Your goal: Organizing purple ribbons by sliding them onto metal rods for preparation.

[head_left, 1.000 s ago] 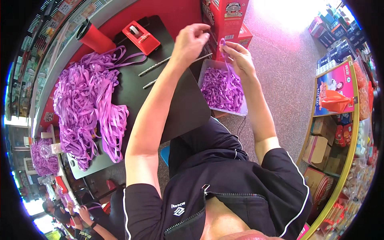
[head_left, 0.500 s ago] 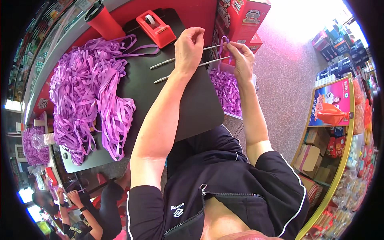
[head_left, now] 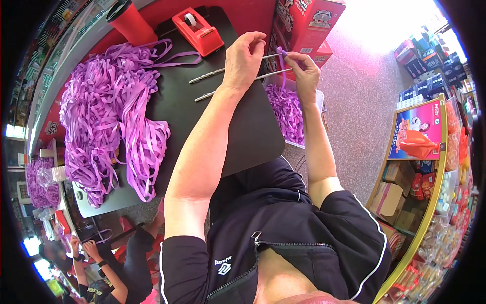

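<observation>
Two thin metal rods (head_left: 207,75) with twisted left ends run side by side over the dark tabletop (head_left: 253,129) and jut past its right edge. My left hand (head_left: 243,62) is above them with thumb and fingertips closed; whatever those hold is hidden. At the right end of the far rod, a purple ribbon (head_left: 282,63) is gathered and hangs down across the near rod. My right hand (head_left: 305,73) pinches the ribbon there. A big heap of purple ribbon loops (head_left: 101,111) covers the table's left side. Short purple pieces (head_left: 286,109) fill a pale bin below the right hand.
A red tape dispenser (head_left: 198,33) and a red tumbler (head_left: 132,25) stand at the table's back. Red printed boxes (head_left: 309,25) are stacked behind my right hand. At right is a gold-edged display case (head_left: 430,187). Another person (head_left: 114,273) sits at lower left, hands raised.
The ribbon loop at the far rod's end has drawn into a tight gather, its tail hanging down. My left hand has shifted slightly up and right; my right hand still pinches close to the rod end.
</observation>
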`<action>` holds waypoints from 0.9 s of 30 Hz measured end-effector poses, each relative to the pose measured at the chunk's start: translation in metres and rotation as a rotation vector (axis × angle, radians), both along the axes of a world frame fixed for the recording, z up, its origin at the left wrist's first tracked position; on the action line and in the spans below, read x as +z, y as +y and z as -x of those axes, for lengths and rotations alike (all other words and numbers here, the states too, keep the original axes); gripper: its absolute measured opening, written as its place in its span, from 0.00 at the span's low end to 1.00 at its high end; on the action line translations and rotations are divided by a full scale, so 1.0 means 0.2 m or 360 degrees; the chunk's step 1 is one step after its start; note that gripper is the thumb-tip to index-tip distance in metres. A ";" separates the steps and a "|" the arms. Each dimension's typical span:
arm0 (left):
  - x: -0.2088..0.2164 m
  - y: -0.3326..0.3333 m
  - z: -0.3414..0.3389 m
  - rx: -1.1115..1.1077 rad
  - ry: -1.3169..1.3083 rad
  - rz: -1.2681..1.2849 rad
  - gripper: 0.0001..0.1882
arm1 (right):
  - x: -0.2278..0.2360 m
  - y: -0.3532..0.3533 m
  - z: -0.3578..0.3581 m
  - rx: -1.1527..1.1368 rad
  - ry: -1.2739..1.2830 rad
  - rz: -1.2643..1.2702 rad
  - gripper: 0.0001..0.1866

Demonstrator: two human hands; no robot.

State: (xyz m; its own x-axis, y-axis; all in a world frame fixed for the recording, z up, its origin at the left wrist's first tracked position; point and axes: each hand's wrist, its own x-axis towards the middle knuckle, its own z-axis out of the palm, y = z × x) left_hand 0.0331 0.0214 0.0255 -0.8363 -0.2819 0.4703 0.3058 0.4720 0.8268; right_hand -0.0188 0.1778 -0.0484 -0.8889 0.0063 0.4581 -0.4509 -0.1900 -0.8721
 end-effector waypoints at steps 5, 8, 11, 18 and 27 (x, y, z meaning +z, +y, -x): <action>-0.01 -0.01 0.00 -0.0050 -0.0035 0.0089 0.11 | -0.07 0.01 -0.01 0.0205 -0.0284 0.0158 0.07; -0.03 -0.01 0.01 -0.0071 0.0026 0.0203 0.12 | -0.09 -0.02 -0.03 0.0228 -0.0292 0.0160 0.08; -0.03 -0.02 0.01 -0.0067 0.0000 0.0257 0.12 | -0.09 -0.07 -0.08 0.0218 -0.0350 0.0286 0.07; -0.03 -0.02 0.01 0.0026 0.0034 0.0524 0.13 | -0.13 -0.17 -0.11 0.0072 -0.0335 0.0469 0.06; -0.07 -0.03 0.02 -0.0059 -0.0135 0.0541 0.13 | -0.08 -0.16 -0.15 0.0309 -0.0532 0.0610 0.14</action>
State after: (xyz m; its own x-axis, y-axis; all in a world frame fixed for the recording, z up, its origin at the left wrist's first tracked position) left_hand 0.0297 0.0159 0.0124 -0.8831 -0.0896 0.4605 0.2650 0.7147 0.6473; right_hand 0.0114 0.1451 -0.0648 -0.9871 -0.0614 0.1477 -0.0860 -0.5748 -0.8138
